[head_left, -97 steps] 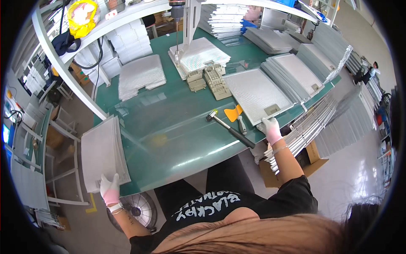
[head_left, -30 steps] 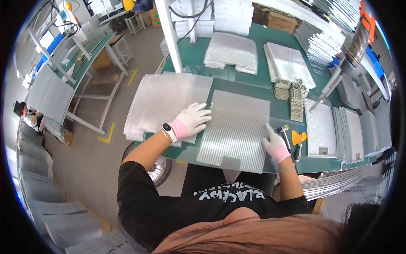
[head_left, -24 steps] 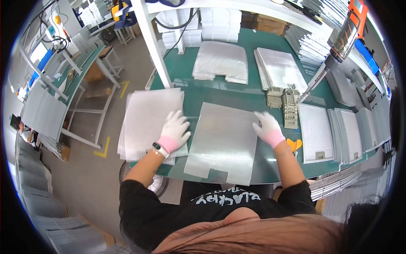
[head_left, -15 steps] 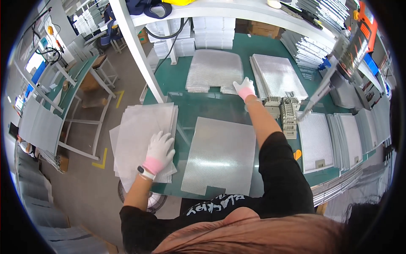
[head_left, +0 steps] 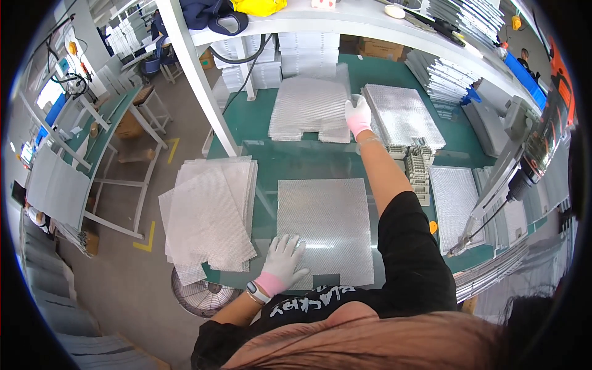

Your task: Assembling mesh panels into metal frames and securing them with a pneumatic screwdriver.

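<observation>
My left hand (head_left: pixel 283 264), in a white and pink glove, lies open with spread fingers over the near left corner of a silvery mesh sheet (head_left: pixel 325 225). That sheet lies flat in front of me, with a notch in its near edge. My right hand (head_left: pixel 358 117), gloved alike, is stretched far forward. Its fingers are closed at the right edge of the far stack of mesh sheets (head_left: pixel 308 111), where the top sheet's far corner is smeared by motion. Further left lies an uneven pile of whitish mesh sheets (head_left: pixel 209 209), apart from both hands.
Another mesh stack (head_left: pixel 404 114) stands right of my right hand, beside grey slotted blocks (head_left: pixel 417 172). An orange power screwdriver (head_left: pixel 549 135) hangs at right. A white shelf post (head_left: pixel 200 80) rises at left. A floor fan (head_left: pixel 203 296) stands below the table edge.
My left hand has moved right, from the left pile to the near sheet, which now lies straighter. My right hand has closed at the far stack's edge. The hanging screwdriver has swung right and down.
</observation>
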### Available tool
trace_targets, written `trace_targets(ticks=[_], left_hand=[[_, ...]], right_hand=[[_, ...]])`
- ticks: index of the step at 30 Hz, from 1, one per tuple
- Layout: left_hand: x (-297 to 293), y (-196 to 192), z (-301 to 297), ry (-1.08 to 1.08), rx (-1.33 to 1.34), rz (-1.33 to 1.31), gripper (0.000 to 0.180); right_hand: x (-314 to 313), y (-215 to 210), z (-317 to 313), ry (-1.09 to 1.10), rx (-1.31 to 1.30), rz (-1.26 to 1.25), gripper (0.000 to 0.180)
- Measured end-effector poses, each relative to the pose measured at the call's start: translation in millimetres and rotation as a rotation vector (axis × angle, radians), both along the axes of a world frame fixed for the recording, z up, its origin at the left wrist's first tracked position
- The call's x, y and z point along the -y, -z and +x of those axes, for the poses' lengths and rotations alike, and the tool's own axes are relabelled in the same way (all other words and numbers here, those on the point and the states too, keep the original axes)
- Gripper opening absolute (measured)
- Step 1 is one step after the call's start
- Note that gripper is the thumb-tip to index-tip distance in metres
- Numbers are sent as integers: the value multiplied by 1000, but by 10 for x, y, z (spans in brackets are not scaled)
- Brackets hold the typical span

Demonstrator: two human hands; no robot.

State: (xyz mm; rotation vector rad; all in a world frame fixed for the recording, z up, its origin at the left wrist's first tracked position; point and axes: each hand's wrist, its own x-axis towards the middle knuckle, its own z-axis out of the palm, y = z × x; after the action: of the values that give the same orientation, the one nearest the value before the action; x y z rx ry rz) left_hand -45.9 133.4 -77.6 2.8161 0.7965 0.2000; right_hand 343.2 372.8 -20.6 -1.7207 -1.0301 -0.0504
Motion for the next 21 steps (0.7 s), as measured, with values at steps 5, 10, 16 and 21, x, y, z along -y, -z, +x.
trace_targets(ticks=[5, 10, 16, 21], left_hand=[[33, 30, 75, -76, 38, -2, 68], [9, -5, 225, -59, 65, -25, 66], [34, 5, 142, -118, 75, -30, 66], [-20, 13, 219, -88, 83, -34, 66]], right_hand=[[-24, 482, 298, -254, -804, 22, 37], [50, 803, 606, -568, -1098, 264, 43], [65, 638, 236, -432, -839, 193, 53], [-30, 641, 559, 10, -384, 83, 47]])
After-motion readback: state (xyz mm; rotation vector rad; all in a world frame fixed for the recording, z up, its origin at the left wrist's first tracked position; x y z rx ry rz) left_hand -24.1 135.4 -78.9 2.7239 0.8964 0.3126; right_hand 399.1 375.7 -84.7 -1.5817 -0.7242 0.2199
